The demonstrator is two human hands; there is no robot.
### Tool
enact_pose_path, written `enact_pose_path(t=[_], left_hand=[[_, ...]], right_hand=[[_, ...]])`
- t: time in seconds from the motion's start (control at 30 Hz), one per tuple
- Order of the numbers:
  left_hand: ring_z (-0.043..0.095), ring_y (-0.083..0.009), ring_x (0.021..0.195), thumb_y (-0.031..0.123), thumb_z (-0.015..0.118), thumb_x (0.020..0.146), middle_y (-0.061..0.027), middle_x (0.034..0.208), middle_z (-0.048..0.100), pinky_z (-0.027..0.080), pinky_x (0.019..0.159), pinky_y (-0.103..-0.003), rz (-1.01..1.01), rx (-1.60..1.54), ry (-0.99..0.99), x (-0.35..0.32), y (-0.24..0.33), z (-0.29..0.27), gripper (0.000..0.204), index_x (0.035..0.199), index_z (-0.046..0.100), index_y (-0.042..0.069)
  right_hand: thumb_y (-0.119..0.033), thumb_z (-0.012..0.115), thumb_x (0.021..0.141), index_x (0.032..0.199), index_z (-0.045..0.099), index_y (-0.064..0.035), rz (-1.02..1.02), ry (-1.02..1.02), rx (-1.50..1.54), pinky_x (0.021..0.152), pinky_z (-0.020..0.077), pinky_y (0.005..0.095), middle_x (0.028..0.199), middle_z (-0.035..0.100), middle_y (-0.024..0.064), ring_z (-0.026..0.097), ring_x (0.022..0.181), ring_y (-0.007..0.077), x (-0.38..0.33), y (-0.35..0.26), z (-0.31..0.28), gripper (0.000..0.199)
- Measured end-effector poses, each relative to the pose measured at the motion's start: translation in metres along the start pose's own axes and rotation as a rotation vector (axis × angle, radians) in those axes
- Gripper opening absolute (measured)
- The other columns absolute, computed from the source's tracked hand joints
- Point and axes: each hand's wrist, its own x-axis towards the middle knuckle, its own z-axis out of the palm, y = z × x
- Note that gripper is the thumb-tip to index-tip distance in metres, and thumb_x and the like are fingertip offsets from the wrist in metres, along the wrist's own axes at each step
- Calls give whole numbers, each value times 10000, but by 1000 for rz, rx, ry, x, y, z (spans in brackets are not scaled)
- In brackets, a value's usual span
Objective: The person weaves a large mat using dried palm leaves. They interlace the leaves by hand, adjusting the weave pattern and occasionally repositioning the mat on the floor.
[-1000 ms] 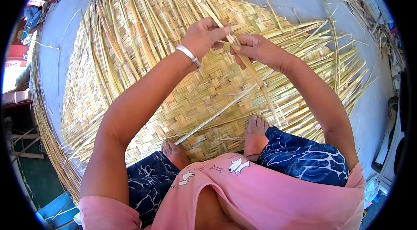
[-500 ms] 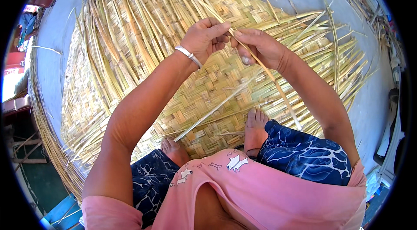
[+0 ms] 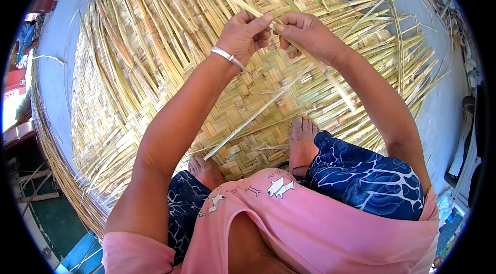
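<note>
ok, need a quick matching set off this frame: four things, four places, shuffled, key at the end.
Things
1. long strip
2. silvery-white bracelet
3. woven mat
4. thin pale rod

Places
A. spread on the grey floor
B. round the left wrist
C. lying slantwise on top of the weave, near the left foot
D. in the left hand and right hand

Pairs: 1-D, 2-B, 3-A, 4-C
</note>
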Motion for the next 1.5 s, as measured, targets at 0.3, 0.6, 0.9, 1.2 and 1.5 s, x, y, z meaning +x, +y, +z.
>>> enact_pose_path(t=[0.3,0.6,0.9,1.2,1.5], left_hand=[[607,-171,640,250,614,844,-65,733,627,469,545,-282,-262,24,203,5,-25,19,222,803,598,32],[592,-162,623,203,567,875,-86,721,621,457,534,-258,-319,252,107,-1,-29,16,214,817,592,-2],[585,-134,561,234,602,844,-78,671,623,471,502,-251,-167,380,123,-7,-28,14,283,746,602,-32],[592,-128,584,267,633,820,-76,683,632,484,544,-244,-134,425,55,-8,-32,18,291,765,624,-18],[603,-125,669,207,637,831,-62,783,638,472,592,-227,-233,205,11,-5,-41,21,201,889,606,17]], right_hand=[[-106,574,712,828,496,-105,-781,407,-1508,471,455,308,689,511,27,564,544,206,-11,23,3,141],[-114,580,752,893,539,-71,-608,275,-1368,596,484,314,803,582,56,601,695,241,-19,33,1,153],[-123,548,877,1040,562,7,-149,110,-396,719,477,260,874,611,54,574,771,113,-21,36,-7,210],[-143,538,892,952,560,2,-75,138,-490,612,468,243,744,582,24,538,653,91,-23,31,-7,159],[-176,539,863,890,556,-5,-196,308,-620,576,438,336,708,588,115,551,620,236,-26,37,-3,174]])
